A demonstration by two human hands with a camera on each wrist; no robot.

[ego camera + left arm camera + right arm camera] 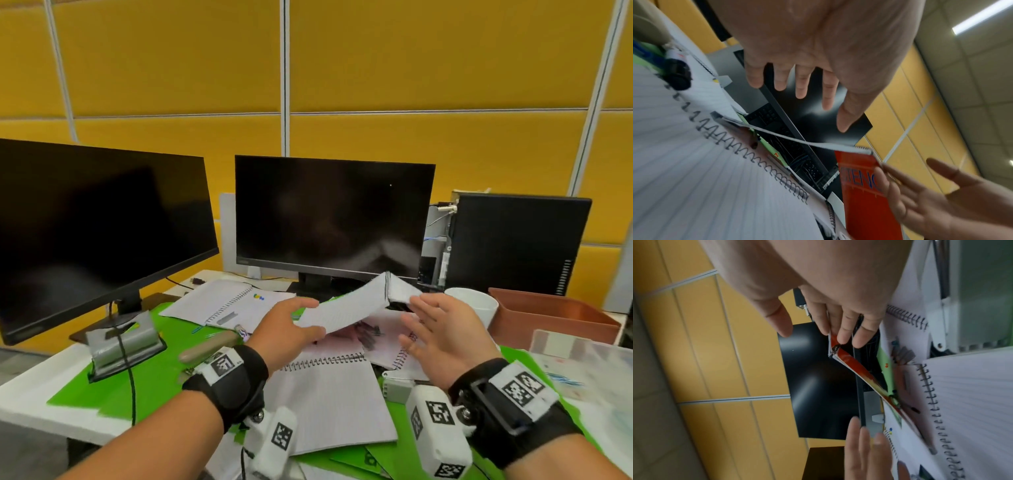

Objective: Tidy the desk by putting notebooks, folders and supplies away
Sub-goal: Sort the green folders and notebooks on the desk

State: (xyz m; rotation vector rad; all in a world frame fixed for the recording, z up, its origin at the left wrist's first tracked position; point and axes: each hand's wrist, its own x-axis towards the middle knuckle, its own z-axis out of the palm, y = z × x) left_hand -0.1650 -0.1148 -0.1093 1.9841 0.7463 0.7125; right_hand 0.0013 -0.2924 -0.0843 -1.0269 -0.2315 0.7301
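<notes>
A notebook [349, 305] with lined white pages and a red cover [857, 178] hangs tented in the air between my two hands, spine up, in front of the middle monitor. My left hand [301, 320] has its fingers straight above the left edge of the pages and its thumb below; in the left wrist view the fingers [800, 87] are spread and straight. My right hand [431, 325] is flat and spread, and its fingertips [842, 335] touch the notebook's right half near the spine [835, 352]. Neither hand curls around it.
Under the hands lie open spiral notebooks [329, 397] [226, 303] on green folders [147, 380], with a beige stapler [209, 346]. Two dark monitors [329, 216] [92, 226] and a black PC tower [513, 243] stand behind. A white cup [476, 301], brown tray [555, 318] and clear folder [589, 366] are at right.
</notes>
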